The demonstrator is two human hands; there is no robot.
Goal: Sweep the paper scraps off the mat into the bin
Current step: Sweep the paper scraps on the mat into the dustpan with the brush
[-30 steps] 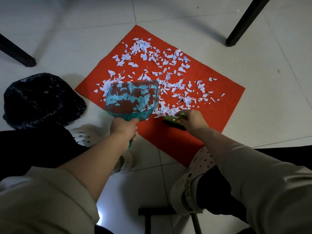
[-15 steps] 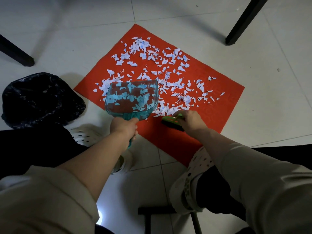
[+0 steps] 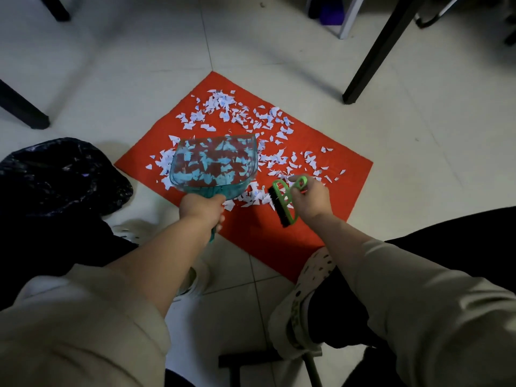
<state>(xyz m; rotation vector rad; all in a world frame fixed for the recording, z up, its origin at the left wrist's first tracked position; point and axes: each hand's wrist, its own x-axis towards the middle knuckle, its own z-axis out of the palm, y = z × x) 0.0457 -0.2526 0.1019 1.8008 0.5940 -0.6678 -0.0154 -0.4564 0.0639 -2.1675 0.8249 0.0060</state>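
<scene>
A red mat (image 3: 279, 238) lies on the tiled floor, strewn with several white paper scraps (image 3: 243, 115). My left hand (image 3: 202, 209) grips the handle of a clear teal dustpan (image 3: 215, 166) that hovers over the mat's left part; scraps show through its pan. My right hand (image 3: 308, 201) holds a green hand brush (image 3: 283, 203) with black bristles, lifted and tilted, its bristles facing left toward the dustpan. A bin lined with a black bag (image 3: 61, 177) stands to the left of the mat.
Black table legs stand at the far right (image 3: 371, 51) and at the left (image 3: 22, 107). My white perforated shoes (image 3: 304, 289) sit at the mat's near edge. A dark metal bar (image 3: 243, 361) lies on the floor by my feet.
My right hand has raised the brush off the mat and turned it so the green handle shows. The view has tilted up. The dustpan has stayed over the same part of the mat.
</scene>
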